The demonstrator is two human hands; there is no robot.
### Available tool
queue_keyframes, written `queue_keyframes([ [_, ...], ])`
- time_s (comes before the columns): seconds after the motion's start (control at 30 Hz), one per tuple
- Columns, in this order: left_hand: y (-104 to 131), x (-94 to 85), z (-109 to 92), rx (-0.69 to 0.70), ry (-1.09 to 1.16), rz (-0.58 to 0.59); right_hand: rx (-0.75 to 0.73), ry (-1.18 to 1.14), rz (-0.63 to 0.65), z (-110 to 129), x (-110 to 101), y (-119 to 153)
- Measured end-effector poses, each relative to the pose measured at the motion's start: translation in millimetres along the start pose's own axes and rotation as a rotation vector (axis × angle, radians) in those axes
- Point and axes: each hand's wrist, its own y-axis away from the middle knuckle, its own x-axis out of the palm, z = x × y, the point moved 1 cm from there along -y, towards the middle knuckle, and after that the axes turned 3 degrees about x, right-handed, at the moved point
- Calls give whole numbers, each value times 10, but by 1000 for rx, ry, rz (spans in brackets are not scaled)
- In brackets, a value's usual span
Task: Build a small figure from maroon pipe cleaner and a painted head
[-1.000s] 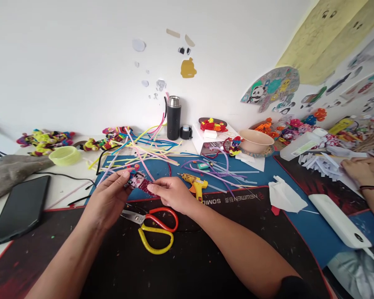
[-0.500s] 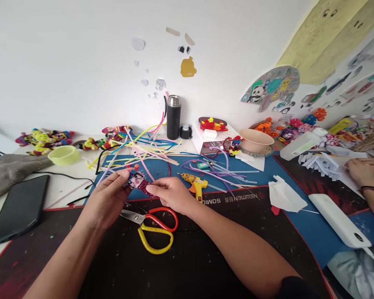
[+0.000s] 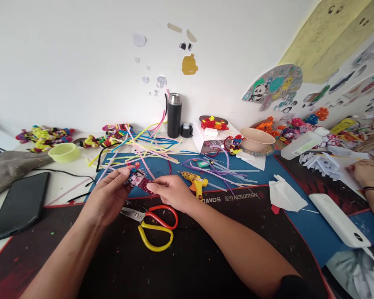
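A small handmade doll (image 3: 137, 179) with a pale face, blue and red bits at its top and a dark red lower part is held up between both hands. My left hand (image 3: 110, 189) pinches its upper left end between thumb and fingers. At the lower right end, my right hand (image 3: 171, 192) is closed on the dark red part, which its fingers partly hide. Just below the hands lie scissors (image 3: 154, 222) with one red and one yellow handle. To the right of my right hand rests a yellow hot glue gun (image 3: 195, 183).
Pipe cleaners (image 3: 146, 145) are strewn behind the hands. A black thermos (image 3: 174, 116) stands by the wall, a beige bowl (image 3: 257, 140) farther right. A phone (image 3: 20, 205) lies left; a white power bank (image 3: 339, 220) lies right, near another person's hand (image 3: 366, 174).
The view has shifted very slightly. Both hands keep their hold on the doll in nearly the same place.
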Motion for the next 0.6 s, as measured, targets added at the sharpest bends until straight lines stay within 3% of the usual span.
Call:
queue_keyframes([
  [0.6, -32, -63, 49, 4, 16, 31, 16, -18, -8, 15, -7, -5],
])
